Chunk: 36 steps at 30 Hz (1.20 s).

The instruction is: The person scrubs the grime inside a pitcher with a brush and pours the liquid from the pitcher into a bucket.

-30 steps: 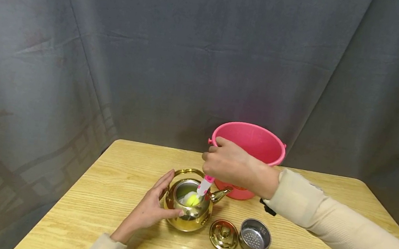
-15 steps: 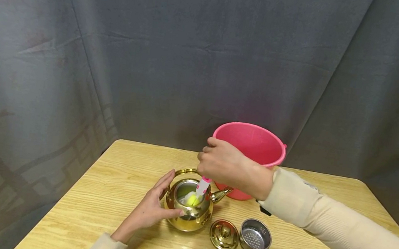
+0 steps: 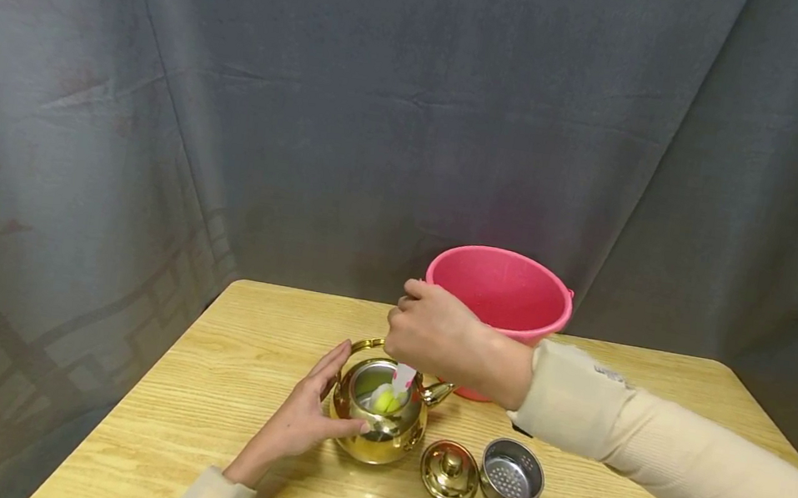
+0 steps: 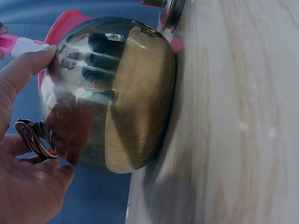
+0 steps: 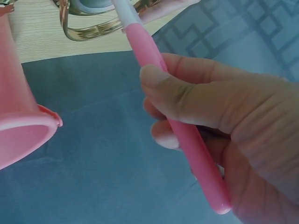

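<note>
right hand [image 3: 437,331] is holding a pink-handled brush [image 3: 403,377] down inside a lidless gold kettle [image 3: 373,443]; left hand [image 3: 301,417] is bracing the kettle.

the kettle is standing upright on the counter [image 3: 267,333], its spout pointing to two o'clock. the right hand is gripping the handle, thumb and fingers wrapping it, while the yellow-and-white brush head is sitting in the opening. the left hand is lying spread wide, fingers along the kettle's nine-o'clock side, thumb resting near six o'clock below the rim. doing this well probably means keeping that brace steady so the kettle isn't sliding, and pressing the brush lightly against the inner wall. from the kettle, a gold lid [image 3: 449,472] is lying at four o'clock, a perforated metal cup [image 3: 511,474] just beyond it, and a pink bucket [image 3: 508,284] is standing between one and two.
</note>
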Tool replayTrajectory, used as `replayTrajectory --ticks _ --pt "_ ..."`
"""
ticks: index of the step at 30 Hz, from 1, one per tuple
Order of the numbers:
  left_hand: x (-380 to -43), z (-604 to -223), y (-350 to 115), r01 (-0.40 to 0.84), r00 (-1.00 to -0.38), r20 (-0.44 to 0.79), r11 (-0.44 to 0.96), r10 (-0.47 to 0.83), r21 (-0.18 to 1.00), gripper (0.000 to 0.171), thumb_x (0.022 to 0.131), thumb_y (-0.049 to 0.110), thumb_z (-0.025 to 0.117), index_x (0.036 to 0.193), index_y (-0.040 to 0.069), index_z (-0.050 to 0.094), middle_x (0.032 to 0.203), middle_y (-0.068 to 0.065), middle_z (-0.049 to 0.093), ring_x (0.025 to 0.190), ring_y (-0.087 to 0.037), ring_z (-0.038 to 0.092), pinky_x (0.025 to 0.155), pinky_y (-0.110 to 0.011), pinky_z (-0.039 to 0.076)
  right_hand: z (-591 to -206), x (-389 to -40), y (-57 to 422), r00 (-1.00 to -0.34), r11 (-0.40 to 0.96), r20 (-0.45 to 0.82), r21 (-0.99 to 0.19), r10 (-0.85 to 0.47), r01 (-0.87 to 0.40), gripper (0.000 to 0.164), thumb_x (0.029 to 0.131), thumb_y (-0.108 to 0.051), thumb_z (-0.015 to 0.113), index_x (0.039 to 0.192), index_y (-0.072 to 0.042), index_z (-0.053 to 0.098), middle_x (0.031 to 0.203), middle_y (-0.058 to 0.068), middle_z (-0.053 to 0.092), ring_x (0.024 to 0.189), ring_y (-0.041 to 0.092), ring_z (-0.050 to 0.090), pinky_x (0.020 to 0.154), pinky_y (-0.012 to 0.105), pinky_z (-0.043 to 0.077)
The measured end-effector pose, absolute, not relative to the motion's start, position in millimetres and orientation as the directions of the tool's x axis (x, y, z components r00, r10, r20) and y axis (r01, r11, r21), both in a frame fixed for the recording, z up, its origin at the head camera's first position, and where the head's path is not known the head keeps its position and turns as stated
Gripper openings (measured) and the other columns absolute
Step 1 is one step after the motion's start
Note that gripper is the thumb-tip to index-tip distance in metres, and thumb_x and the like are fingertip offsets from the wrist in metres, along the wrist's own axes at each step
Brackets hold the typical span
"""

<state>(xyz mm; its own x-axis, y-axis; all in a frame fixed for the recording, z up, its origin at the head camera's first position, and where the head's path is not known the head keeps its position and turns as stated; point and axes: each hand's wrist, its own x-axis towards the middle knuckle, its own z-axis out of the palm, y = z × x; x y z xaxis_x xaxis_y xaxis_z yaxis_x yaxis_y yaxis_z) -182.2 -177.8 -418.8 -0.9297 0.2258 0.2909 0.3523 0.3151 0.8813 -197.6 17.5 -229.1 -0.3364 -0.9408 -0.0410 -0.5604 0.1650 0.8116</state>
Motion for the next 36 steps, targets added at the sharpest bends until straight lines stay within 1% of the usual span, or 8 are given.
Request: replayTrajectory --ticks 7,13,18,21,24,29,30,36 --pt "-182 -419 -179 0.353 -0.928 0.287 0.311 0.239 0.882 0.104 0.074 0.021 0.086 0.154 0.004 0.02 0.16 -0.003 0.014 0.144 -0.026 0.016 0.115 -0.044 0.018 -231 -189 9 -0.349 0.153 -0.03 0.862 -0.937 -0.484 0.007 0.084 -0.03 0.077 0.085 -0.037 0.075 0.08 -0.011 0.069 0.074 0.01 0.061 0.077 0.029 0.038" --pt "-183 -419 -179 0.351 -0.927 0.283 0.307 0.245 0.885 0.105 0.075 0.02 0.086 0.154 0.003 0.019 0.16 -0.003 0.013 0.144 -0.025 0.015 0.115 -0.041 0.018 -234 -184 4 -0.358 0.178 0.007 0.876 -0.934 -0.449 0.011 0.087 -0.027 0.073 0.082 -0.037 0.075 0.079 -0.012 0.069 0.072 0.011 0.06 0.077 0.029 0.036" --pt "-183 -419 -179 0.352 -0.926 0.283 0.302 0.248 0.886 0.105 0.075 0.02 0.086 0.153 0.003 0.019 0.16 -0.004 0.013 0.144 -0.025 0.015 0.115 -0.04 0.018 -233 -182 -2 -0.426 0.228 0.003 0.848 -0.905 -0.479 0.012 0.089 -0.026 0.069 0.083 -0.034 0.075 0.08 -0.012 0.069 0.073 0.011 0.061 0.073 0.027 0.037" --pt "-183 -419 -179 0.354 -0.926 0.285 0.305 0.248 0.884 0.104 0.075 0.02 0.086 0.153 0.003 0.02 0.16 -0.004 0.013 0.144 -0.026 0.015 0.115 -0.04 0.019 -232 -179 -4 -0.46 0.246 -0.012 0.833 -0.888 -0.496 0.009 0.089 -0.027 0.07 0.085 -0.033 0.075 0.082 -0.012 0.069 0.075 0.011 0.062 0.074 0.027 0.038" --pt "-184 -419 -179 0.356 -0.926 0.288 0.307 0.246 0.882 0.104 0.074 0.02 0.086 0.154 0.004 0.02 0.16 -0.004 0.014 0.144 -0.026 0.016 0.115 -0.041 0.019 -235 -179 -6 -0.471 0.249 -0.025 0.823 -0.882 -0.51 0.006 0.087 -0.028 0.072 0.087 -0.034 0.075 0.082 -0.012 0.069 0.075 0.01 0.061 0.074 0.028 0.037" --pt "-185 -420 -179 0.354 -0.927 0.287 0.307 0.242 0.883 0.103 0.074 0.019 0.086 0.154 0.006 0.021 0.16 -0.003 0.015 0.144 -0.025 0.016 0.115 -0.043 0.02 -234 -174 -12 -0.517 0.239 -0.07 0.829 -0.853 -0.506 0.01 0.088 -0.03 0.072 0.097 -0.035 0.075 0.088 -0.012 0.069 0.075 0.008 0.059 0.073 0.027 0.036" --pt "-185 -420 -178 0.352 -0.928 0.286 0.309 0.24 0.883 0.103 0.074 0.019 0.086 0.154 0.007 0.022 0.16 -0.003 0.015 0.144 -0.025 0.016 0.115 -0.043 0.02 -231 -169 -14 -0.538 0.236 -0.087 0.832 -0.838 -0.502 0.011 0.089 -0.031 0.071 0.099 -0.035 0.074 0.09 -0.013 0.069 0.075 0.007 0.058 0.073 0.026 0.037" --pt "-186 -421 -177 0.342 -0.932 0.279 0.314 0.23 0.886 0.104 0.073 0.018 0.086 0.154 0.01 0.022 0.16 -0.002 0.015 0.143 -0.024 0.018 0.115 -0.045 0.02 -235 -166 -19 -0.573 0.241 -0.089 0.846 -0.815 -0.475 0.01 0.09 -0.032 0.069 0.098 -0.031 0.075 0.084 -0.01 0.069 0.068 0.007 0.053 0.07 0.026 0.036"
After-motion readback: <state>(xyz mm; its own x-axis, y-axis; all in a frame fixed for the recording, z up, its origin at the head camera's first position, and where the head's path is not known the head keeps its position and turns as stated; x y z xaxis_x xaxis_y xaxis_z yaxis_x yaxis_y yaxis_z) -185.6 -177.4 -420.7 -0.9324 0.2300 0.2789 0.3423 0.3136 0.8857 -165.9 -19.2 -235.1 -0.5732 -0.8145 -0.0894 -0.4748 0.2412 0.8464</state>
